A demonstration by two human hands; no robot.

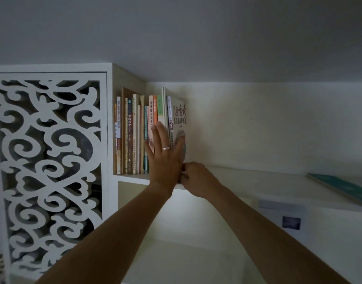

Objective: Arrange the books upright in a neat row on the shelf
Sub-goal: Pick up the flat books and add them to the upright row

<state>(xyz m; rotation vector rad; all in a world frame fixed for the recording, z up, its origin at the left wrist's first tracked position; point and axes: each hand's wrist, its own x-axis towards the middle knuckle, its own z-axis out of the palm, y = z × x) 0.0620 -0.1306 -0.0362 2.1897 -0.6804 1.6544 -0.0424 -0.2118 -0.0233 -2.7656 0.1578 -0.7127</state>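
A row of books point(135, 136) stands upright at the left end of a white shelf point(247, 177), packed against the shelf's side wall beside a white fretwork panel point(48, 165); the outermost book point(179, 117), its cover facing right, closes the row; the left hand point(164, 152), a ring point(166, 148) on one finger, lies flat against the spines at the right end of the row, fingers point(159, 134) straight and close together, pointing up; the right hand point(194, 178) sits at the shelf's front edge just below the outermost book, its fingers curled, apparently pinching the book's lower corner, though the dim light and the left hand hide the exact hold; the two hands touch; a teal book point(344, 187) lies flat on the same shelf, well apart to the right
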